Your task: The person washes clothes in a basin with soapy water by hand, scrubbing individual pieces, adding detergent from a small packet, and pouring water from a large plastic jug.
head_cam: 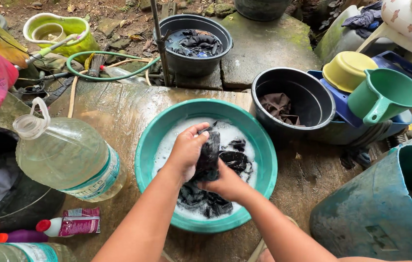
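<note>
Fingers grip dark cloth over sudsy teal basin.

The teal basin looks like smooth, slightly glossy plastic, full of white foamy suds. The dark garment is soaked cloth, matt and wrinkly. The wooden tabletop is wet and shiny, grain showing. The big jug is clear glossy plastic. The black tubs look like duller plastic, and the stone slab is rough and mossy.
</note>
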